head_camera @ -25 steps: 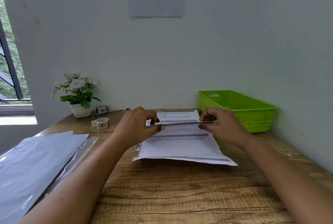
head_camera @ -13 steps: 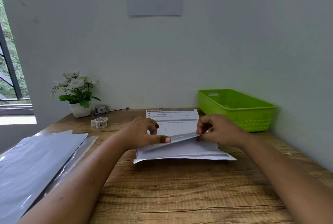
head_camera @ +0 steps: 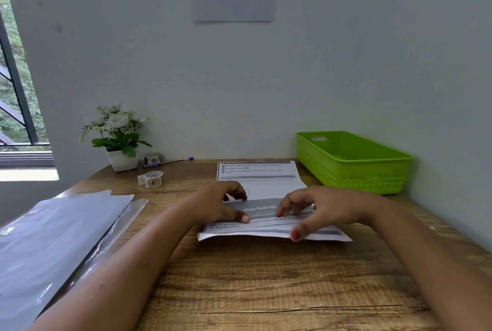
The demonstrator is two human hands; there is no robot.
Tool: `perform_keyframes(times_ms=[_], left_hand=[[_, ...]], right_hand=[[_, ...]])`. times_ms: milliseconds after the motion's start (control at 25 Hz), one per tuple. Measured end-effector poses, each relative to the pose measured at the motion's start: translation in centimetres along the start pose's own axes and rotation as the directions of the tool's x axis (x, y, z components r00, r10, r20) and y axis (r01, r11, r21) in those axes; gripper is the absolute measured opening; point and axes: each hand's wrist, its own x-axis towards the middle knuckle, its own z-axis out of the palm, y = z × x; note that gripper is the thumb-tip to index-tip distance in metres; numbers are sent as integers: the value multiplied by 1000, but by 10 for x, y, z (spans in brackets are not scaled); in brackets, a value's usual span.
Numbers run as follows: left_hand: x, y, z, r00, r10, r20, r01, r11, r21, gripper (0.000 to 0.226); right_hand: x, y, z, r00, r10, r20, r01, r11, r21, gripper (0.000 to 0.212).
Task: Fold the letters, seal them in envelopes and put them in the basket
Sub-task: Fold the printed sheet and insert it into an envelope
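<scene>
A stack of printed letters (head_camera: pixel 262 175) lies in the middle of the wooden desk. The top sheet's near part is folded over, and its flap (head_camera: pixel 259 208) shows a grey band reading "Wipe Railings". My left hand (head_camera: pixel 221 204) presses the flap's left end with thumb and fingers. My right hand (head_camera: pixel 316 209) presses its right end, fingertips spread on the paper. Grey envelopes (head_camera: pixel 56 235) lie in a pile at the left. The green basket (head_camera: pixel 351 164) stands at the back right by the wall, and no letter shows in it.
A potted white-flowered plant (head_camera: pixel 119 136) stands at the back left. Two tape rolls (head_camera: pixel 153 179) and a pen (head_camera: pixel 170 162) lie beside it. The wall runs close behind and to the right. The desk's (head_camera: pixel 266 285) wooden surface stretches toward me.
The top sheet's edge, held up between both hands a second ago, has come down flat onto the sheet. Both hands now press on it.
</scene>
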Motion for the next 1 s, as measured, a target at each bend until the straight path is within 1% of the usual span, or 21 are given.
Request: perform_keyframes(times_ms=[40,120,160,200,240,320,360,400,480,560,600,640,720,760,800,840,880,920,960,1000], left_hand=[[0,-1,0,1000,-1,-12,1,1000,-21,42],[0,-2,0,1000,-4,-26,3,999,-49,44],[0,-3,0,1000,-3,-28,1,998,-61,45],[0,-3,0,999,-1,-33,-2,997,-79,46],[0,-2,0,999,7,-48,-12,995,-101,46],[0,0,-2,993,34,-109,-52,986,-160,44],[-1,3,-4,988,43,-146,-73,975,-209,41],[-2,5,-7,983,44,-179,-93,957,-275,38],[-7,10,-14,975,24,-222,-116,903,-414,32],[-12,14,-20,972,-1,-235,-128,834,-536,29],[-14,17,-21,973,-5,-232,-134,802,-582,27],[-16,20,-22,973,-3,-231,-143,775,-615,25],[-18,27,-21,969,-2,-247,-168,726,-666,15],[-20,30,-21,965,-8,-261,-180,704,-687,11],[-22,32,-22,960,-16,-279,-193,685,-703,18],[-23,33,-23,954,-32,-299,-203,666,-718,30],[-24,33,-24,945,-54,-322,-213,646,-733,41],[-25,32,-26,937,-68,-344,-229,623,-747,47],[-25,31,-27,932,-68,-355,-245,604,-758,47],[-26,31,-26,931,-55,-360,-259,596,-760,42]], right_hand=[[-2,-3,1,999,10,39,-9,1000,-28,55],[-4,-8,2,998,41,51,-35,992,-119,67],[-5,-9,3,998,49,30,-44,985,-165,68],[-6,-10,2,999,42,-1,-41,982,-185,63],[-6,-9,2,999,19,-46,-27,985,-171,52],[-4,-7,2,981,-21,-193,-6,990,-141,30],[-3,-6,2,959,-30,-283,-18,986,-165,27],[-2,-4,2,928,-37,-370,-39,980,-197,32],[-2,1,0,863,-52,-503,-63,976,-209,50],[-2,5,-2,820,-81,-567,-85,962,-260,61],[0,7,-2,807,-92,-583,-101,952,-290,58],[1,9,-3,800,-87,-594,-111,951,-289,49],[4,12,-3,812,-35,-583,-103,974,-203,28],[5,12,-3,820,-18,-573,-92,982,-163,21],[6,13,-3,815,-15,-579,-83,986,-144,17],[6,13,-3,795,-20,-606,-72,989,-128,13],[6,13,-4,758,-29,-652,-56,992,-109,10],[6,13,-5,703,-35,-710,-41,995,-91,8],[6,12,-6,641,-41,-767,-33,996,-81,8],[5,11,-6,576,-50,-816,-31,996,-82,9]])
